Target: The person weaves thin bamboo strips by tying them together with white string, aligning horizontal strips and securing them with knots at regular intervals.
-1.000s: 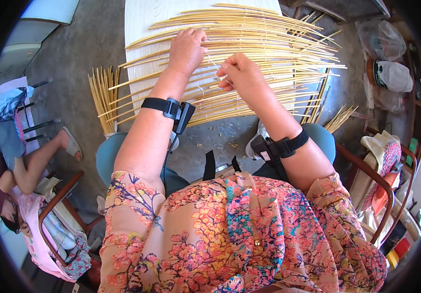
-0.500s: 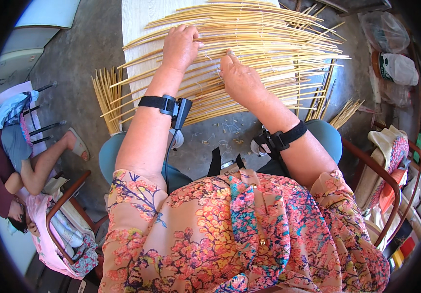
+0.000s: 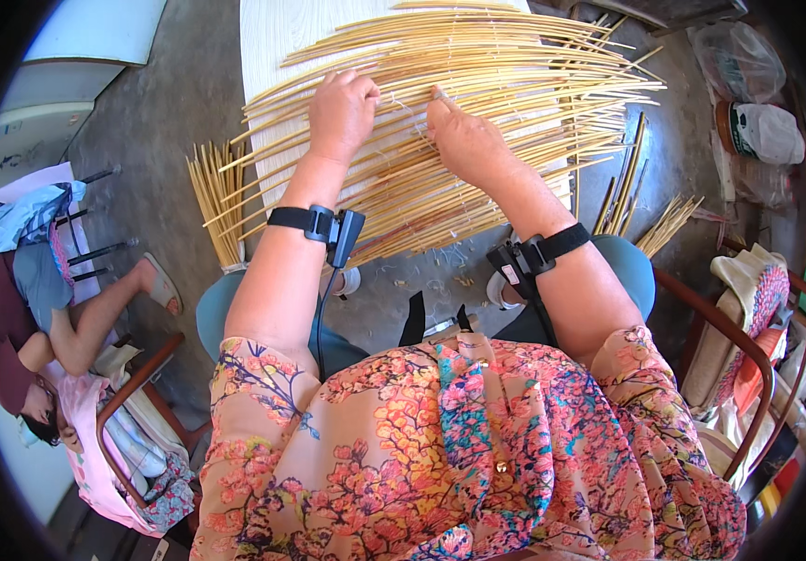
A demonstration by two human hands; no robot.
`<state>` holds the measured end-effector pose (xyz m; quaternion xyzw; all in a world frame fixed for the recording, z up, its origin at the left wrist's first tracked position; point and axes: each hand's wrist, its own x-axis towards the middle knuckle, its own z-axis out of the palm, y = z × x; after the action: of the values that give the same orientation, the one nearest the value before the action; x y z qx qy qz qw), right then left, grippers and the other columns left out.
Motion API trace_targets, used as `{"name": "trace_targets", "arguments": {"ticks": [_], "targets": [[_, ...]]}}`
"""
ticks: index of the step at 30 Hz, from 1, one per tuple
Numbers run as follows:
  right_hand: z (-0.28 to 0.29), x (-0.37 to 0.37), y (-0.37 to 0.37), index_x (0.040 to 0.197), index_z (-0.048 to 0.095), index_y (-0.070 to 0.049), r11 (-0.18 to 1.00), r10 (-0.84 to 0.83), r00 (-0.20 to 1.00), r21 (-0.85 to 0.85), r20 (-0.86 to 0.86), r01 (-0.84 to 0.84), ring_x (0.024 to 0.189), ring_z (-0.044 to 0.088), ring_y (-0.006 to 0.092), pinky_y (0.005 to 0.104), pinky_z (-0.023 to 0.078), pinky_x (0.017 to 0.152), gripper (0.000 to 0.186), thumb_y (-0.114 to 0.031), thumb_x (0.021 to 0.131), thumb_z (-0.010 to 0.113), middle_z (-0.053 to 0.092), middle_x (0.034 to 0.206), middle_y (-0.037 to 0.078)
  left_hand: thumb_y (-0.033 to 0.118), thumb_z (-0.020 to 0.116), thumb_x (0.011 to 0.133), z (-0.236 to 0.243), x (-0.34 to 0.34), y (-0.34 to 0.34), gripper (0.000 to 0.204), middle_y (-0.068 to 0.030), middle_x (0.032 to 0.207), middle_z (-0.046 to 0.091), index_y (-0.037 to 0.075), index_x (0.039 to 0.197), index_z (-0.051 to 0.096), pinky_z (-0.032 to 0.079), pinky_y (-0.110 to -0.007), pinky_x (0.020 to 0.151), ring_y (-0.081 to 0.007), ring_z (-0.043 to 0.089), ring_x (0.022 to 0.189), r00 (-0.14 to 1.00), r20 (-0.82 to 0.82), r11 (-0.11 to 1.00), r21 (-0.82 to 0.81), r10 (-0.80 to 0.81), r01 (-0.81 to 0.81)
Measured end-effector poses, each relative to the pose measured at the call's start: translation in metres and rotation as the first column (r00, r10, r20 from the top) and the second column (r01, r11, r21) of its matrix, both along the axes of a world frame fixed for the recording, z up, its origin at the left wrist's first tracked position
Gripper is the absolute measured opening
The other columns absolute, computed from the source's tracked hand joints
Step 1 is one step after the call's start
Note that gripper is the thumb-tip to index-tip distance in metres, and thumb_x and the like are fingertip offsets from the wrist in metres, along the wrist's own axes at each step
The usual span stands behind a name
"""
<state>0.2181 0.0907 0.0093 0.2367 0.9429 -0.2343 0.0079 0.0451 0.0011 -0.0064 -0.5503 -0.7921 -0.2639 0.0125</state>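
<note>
Your left hand [image 3: 343,114] and right hand [image 3: 466,142] bend over the sticks [image 3: 534,110], which run left to right across the counter [image 3: 267,58]. The string [image 3: 410,108] lies between them; whether either clamps it, I cannot tell. A bagged tub [image 3: 763,133] sits far right, contents hidden.

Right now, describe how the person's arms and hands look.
The left hand and right hand wear no gloves. The left forearm has a black strap holding a dark boxy device with a black cable; the right forearm's black strap holds another unit bearing a white label. Floral-print sleeves mix peach, pink, yellow and dark tones.
</note>
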Motion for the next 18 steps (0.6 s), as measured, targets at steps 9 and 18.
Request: {"name": "trace_targets", "arguments": {"ticks": [9,18], "targets": [[0.001,-0.005,0.0,0.101,0.044,-0.002,0.996,-0.053,0.999,-0.076,-0.006,0.052,0.086,0.061,0.0375,0.0446,0.049,0.075,0.019,-0.016,0.087,0.047,0.043,0.13,0.024,0.013,0.066,0.072,-0.003,0.0,0.004,0.006,-0.0066,0.079,0.06,0.01,0.078,0.067,0.046,-0.036,0.071,-0.0261,0.055,0.081,0.998,-0.051,0.997,0.073,0.029,-0.026],[0.004,-0.006,0.003,0.102,0.045,-0.002,0.993,-0.056,0.998,-0.101,0.003,0.056,0.091,0.06,0.0372,0.0457,0.048,0.077,0.02,-0.016,0.087,0.048,0.042,0.131,0.022,0.013,0.067,0.072,-0.004,0.002,0.013,0.005,-0.0069,0.079,0.061,0.011,0.076,0.067,0.046,-0.036,0.074,-0.0277,0.055,0.082,0.988,-0.088,0.991,-0.016,0.129,-0.131]]}}
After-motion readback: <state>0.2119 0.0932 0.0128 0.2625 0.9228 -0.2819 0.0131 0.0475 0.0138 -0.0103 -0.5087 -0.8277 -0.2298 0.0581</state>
